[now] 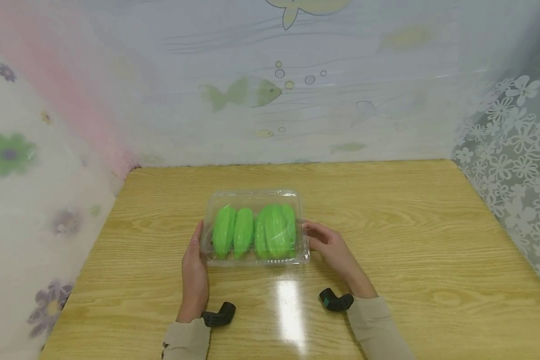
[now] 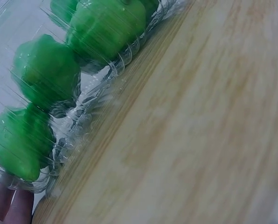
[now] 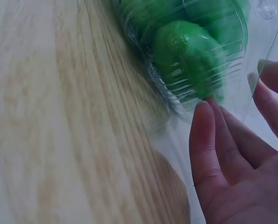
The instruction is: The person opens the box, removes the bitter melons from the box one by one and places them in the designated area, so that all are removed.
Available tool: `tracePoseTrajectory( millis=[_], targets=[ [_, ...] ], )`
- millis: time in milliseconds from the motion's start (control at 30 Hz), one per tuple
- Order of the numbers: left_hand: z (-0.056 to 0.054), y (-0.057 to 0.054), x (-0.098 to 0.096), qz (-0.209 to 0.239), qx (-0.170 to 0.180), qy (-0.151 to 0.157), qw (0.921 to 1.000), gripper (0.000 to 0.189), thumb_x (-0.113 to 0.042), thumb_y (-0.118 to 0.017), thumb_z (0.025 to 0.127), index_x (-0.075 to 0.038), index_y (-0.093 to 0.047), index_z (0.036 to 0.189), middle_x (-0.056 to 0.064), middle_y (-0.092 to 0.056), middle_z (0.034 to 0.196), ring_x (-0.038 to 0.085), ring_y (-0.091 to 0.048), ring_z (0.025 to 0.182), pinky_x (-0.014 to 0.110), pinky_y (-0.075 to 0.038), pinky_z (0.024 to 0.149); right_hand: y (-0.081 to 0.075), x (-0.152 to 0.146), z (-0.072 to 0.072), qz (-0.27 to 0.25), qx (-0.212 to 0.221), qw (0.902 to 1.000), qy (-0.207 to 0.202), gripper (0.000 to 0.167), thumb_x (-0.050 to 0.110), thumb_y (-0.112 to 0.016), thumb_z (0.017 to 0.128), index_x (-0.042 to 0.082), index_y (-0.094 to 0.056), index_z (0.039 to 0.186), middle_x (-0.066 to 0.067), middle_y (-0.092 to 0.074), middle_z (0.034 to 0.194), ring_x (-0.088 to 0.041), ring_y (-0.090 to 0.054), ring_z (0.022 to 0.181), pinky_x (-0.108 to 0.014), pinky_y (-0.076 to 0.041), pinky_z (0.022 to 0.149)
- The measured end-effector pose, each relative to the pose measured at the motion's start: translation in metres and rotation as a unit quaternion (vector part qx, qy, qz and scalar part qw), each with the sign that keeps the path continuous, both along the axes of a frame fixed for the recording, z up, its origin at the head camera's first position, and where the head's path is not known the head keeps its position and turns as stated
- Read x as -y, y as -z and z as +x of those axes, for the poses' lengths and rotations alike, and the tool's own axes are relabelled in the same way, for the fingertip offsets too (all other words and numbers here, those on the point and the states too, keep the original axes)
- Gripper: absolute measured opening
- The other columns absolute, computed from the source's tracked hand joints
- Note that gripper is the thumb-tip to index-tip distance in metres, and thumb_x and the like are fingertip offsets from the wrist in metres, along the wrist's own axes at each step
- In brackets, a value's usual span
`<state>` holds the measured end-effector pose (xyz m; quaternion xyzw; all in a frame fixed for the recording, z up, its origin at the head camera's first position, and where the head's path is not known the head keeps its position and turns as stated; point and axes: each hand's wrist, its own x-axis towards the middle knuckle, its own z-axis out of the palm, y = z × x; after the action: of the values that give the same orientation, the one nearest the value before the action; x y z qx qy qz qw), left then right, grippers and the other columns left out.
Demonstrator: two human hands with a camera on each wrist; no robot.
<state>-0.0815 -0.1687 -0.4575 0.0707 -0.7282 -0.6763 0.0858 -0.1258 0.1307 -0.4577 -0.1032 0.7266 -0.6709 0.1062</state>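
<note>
A clear plastic clamshell box (image 1: 256, 194) stands at the middle of the wooden table, its lid down. Inside lie several oblong, ridged green fruits (image 1: 224, 231), whose exact kind I cannot tell. My left hand (image 1: 195, 275) lies along the left side of the box with its fingers fairly straight; in the left wrist view only fingertips (image 2: 21, 205) show beside the box's corner. At the right side, my right hand (image 1: 337, 252) touches the box wall. Its fingers (image 3: 232, 154) look relaxed and spread in the right wrist view, with the tips at the wall.
The wooden table (image 1: 414, 240) extends around the box. Black wrist-worn pieces (image 1: 220, 315) stick out from both forearms. A curtain with printed fish (image 1: 243, 92) hangs behind the table, and flower-patterned sheets (image 1: 522, 145) flank it on both sides.
</note>
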Motion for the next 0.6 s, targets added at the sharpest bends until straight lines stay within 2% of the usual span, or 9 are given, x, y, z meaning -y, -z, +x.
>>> tracePoseTrajectory(
  millis=[167, 367, 600],
  targets=[
    [0.001, -0.005, 0.0, 0.001, 0.0, -0.002, 1.0, 0.047, -0.046, -0.015, 0.096, -0.032, -0.028, 0.139, -0.015, -0.023, 0.143, 0.003, -0.017, 0.13, 0.029, -0.014, 0.108, 0.0, -0.002, 0.001, 0.002, 0.005, 0.9999, -0.013, 0.038, 0.02, -0.059, 0.086, 0.009, -0.052, 0.122, -0.007, -0.051, 0.125, -0.023, -0.048, 0.112, -0.033, -0.046, 0.085],
    [0.005, -0.018, -0.005, 0.009, 0.002, -0.008, 0.9999, 0.047, -0.04, -0.014, 0.098, -0.025, -0.027, 0.141, -0.009, -0.021, 0.145, 0.005, -0.015, 0.131, 0.029, -0.013, 0.108, -0.003, -0.004, 0.0, 0.001, 0.016, 0.9986, -0.05, 0.044, 0.02, -0.058, 0.087, 0.01, -0.047, 0.129, -0.008, -0.047, 0.129, -0.024, -0.044, 0.117, -0.036, -0.041, 0.092],
    [0.006, -0.023, -0.008, -0.004, 0.007, -0.016, 0.9998, 0.048, -0.038, -0.013, 0.098, -0.023, -0.026, 0.141, -0.007, -0.021, 0.146, 0.004, -0.015, 0.131, 0.027, -0.013, 0.108, -0.023, -0.003, 0.007, 0.037, 0.023, 0.9959, -0.079, 0.049, 0.016, -0.055, 0.089, 0.004, -0.039, 0.134, -0.012, -0.037, 0.137, -0.028, -0.035, 0.124, -0.043, -0.027, 0.102]
  ],
)
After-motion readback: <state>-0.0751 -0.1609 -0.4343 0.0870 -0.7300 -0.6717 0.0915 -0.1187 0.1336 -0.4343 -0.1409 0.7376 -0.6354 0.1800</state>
